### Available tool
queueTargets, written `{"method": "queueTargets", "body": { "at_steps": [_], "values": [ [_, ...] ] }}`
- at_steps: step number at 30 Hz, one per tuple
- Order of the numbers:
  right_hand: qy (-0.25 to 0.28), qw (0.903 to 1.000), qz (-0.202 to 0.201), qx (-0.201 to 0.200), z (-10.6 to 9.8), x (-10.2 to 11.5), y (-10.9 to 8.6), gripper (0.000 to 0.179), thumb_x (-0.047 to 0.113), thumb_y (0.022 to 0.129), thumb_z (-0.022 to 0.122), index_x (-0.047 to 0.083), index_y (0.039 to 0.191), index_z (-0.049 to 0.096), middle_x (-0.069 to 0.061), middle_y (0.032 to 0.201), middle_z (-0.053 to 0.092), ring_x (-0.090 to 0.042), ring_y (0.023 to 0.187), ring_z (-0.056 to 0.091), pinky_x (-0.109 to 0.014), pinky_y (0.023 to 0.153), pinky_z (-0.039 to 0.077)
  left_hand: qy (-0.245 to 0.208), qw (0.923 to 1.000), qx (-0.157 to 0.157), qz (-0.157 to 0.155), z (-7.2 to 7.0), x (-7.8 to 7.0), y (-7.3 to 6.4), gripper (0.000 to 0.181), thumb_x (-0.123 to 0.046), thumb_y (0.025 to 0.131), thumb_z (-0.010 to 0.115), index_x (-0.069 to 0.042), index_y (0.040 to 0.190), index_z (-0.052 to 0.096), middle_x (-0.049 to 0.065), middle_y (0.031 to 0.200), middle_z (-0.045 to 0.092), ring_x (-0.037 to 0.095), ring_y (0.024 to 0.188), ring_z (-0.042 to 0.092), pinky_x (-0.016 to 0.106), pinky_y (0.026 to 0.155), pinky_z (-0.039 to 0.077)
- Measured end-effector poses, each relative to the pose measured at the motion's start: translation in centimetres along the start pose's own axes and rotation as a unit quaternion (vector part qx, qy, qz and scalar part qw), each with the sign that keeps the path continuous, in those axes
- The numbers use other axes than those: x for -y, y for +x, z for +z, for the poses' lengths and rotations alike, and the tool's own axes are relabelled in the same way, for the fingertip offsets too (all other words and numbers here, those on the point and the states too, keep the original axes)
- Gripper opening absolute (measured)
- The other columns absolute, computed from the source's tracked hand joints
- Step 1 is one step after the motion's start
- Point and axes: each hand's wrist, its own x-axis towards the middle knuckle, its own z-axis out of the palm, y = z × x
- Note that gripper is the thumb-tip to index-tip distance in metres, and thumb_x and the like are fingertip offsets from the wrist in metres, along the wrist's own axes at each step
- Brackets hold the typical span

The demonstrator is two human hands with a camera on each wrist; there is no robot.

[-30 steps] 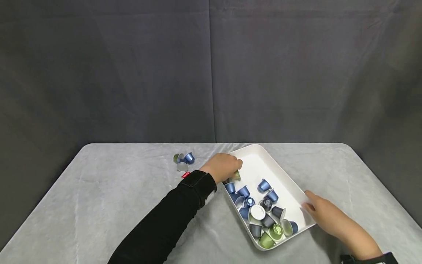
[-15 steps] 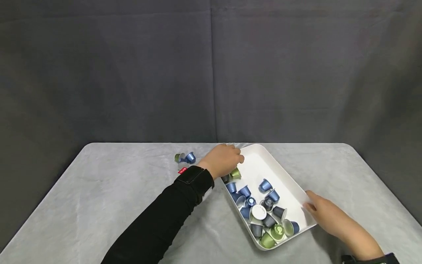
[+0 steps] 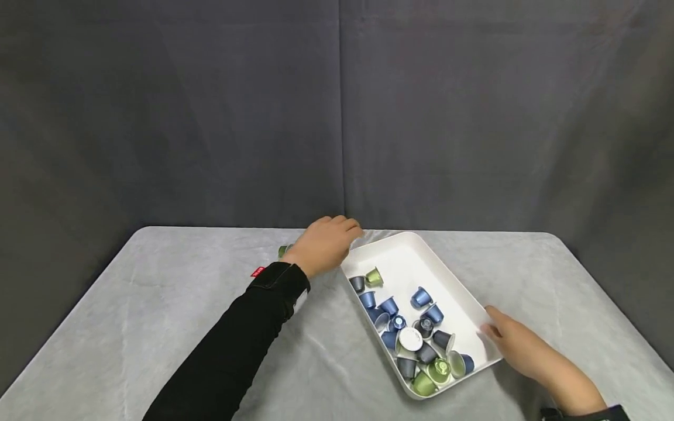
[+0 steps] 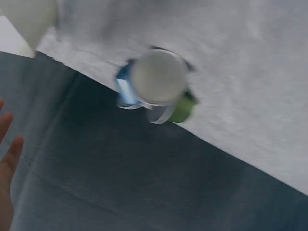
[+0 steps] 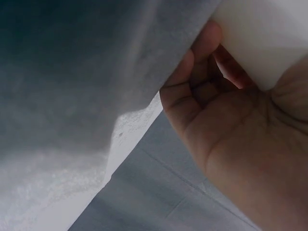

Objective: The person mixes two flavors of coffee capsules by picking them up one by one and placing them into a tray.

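Observation:
My left hand (image 3: 326,242) is over the back of the table, just left of the white tray (image 3: 405,248). Its fingers (image 4: 13,154) look straight and hold nothing in the left wrist view. Under and beside this hand lies a small cluster of coffee capsules: a blue capsule (image 4: 125,89), a green capsule (image 4: 182,108) and one with a pale lid (image 4: 159,79) facing up. In the head view the hand hides most of them. My right hand (image 3: 518,342) grips the tray's right corner, thumb over the rim and fingers beneath.
Several blue, dark grey and green capsules lie inside the tray, mostly along its left and near sides. A green capsule (image 3: 374,277) and a dark capsule (image 3: 357,284) sit near its left corner. A grey cloth covers the table (image 3: 174,304); a dark curtain (image 3: 237,117) hangs behind.
My left hand has let go of the green capsule in the tray and moved left, out over the capsules on the table. My right hand has stayed at the tray's corner.

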Motion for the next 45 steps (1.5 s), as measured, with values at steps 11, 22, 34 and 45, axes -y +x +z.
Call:
{"method": "queueTargets", "body": {
  "at_steps": [11, 22, 34, 45],
  "values": [
    [0.014, 0.9998, 0.007, 0.01, 0.2, -0.1, 0.0, 0.009, 0.005, 0.099, 0.052, -0.002, 0.106, 0.05, -0.015, 0.094, 0.062, -0.031, 0.093, 0.061, -0.056, 0.083, 0.049, -0.129, 0.981, -0.025, -0.142, 2.0, 3.2, -2.1, 0.037, -0.013, 0.1, 0.053, -0.014, 0.137, 0.055, 0.003, 0.141, 0.052, 0.024, 0.132, 0.046, 0.04, 0.105, 0.041],
    [0.024, 0.9996, 0.006, 0.012, 0.2, 0.2, 0.4, 0.008, 0.005, 0.1, 0.052, 0.0, 0.105, 0.05, -0.009, 0.088, 0.057, -0.025, 0.087, 0.054, -0.05, 0.08, 0.048, -0.145, 0.9732, 0.008, -0.179, 3.2, 5.0, -3.3, 0.037, -0.019, 0.101, 0.056, -0.014, 0.138, 0.055, 0.004, 0.14, 0.053, 0.026, 0.131, 0.047, 0.043, 0.105, 0.041],
    [0.021, 0.9997, 0.006, 0.014, 0.4, 0.3, 0.5, 0.007, 0.005, 0.099, 0.053, 0.0, 0.104, 0.05, -0.008, 0.088, 0.058, -0.024, 0.085, 0.055, -0.049, 0.078, 0.049, -0.207, 0.9421, 0.049, -0.259, 4.7, 6.5, -5.3, 0.037, -0.019, 0.103, 0.054, -0.012, 0.139, 0.053, 0.011, 0.141, 0.052, 0.032, 0.129, 0.05, 0.048, 0.101, 0.045],
    [0.019, 0.9997, 0.01, 0.012, 0.3, 0.5, 0.6, 0.009, 0.005, 0.1, 0.052, -0.002, 0.106, 0.051, -0.012, 0.092, 0.06, -0.026, 0.088, 0.056, -0.051, 0.08, 0.048, -0.262, 0.9016, 0.088, -0.333, 4.7, 6.9, -5.9, 0.038, -0.019, 0.103, 0.051, -0.007, 0.139, 0.053, 0.016, 0.133, 0.056, 0.03, 0.116, 0.058, 0.046, 0.092, 0.049]
  ]
}}
